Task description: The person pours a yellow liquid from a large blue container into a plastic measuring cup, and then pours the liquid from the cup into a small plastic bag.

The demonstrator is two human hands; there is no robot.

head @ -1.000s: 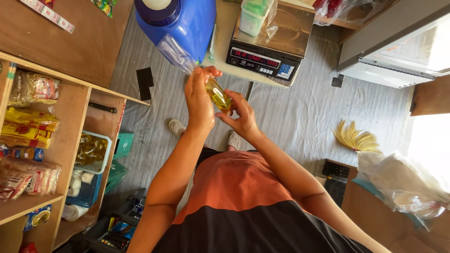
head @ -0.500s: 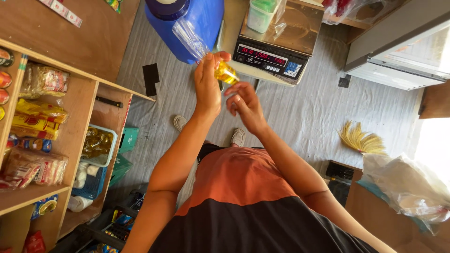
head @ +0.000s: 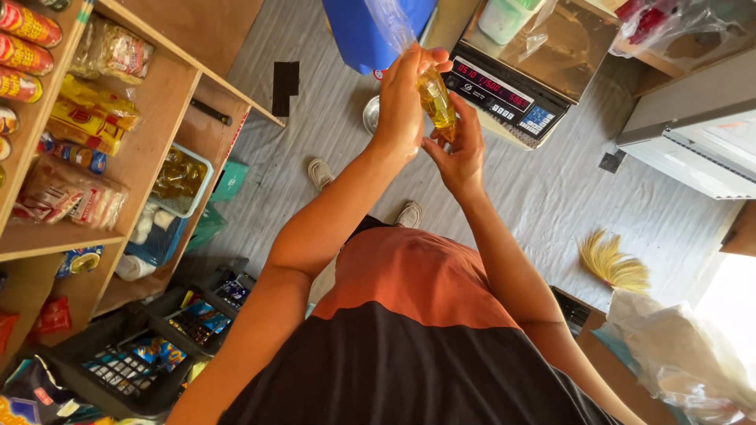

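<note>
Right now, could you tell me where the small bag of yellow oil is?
Top centre of the head view: the bag of yellow oil sits between both hands, just left of the digital scale.

Left arm: bare, raised, bent slightly at the elbow. Left hand [head: 403,102]: fingers curled inward, closed in a grip, back of hand to the camera. Right arm: bare, raised, forearm angled inward. Right hand [head: 459,151]: palm up, fingers cupped, just beneath the left hand, fingertips touching.
</note>
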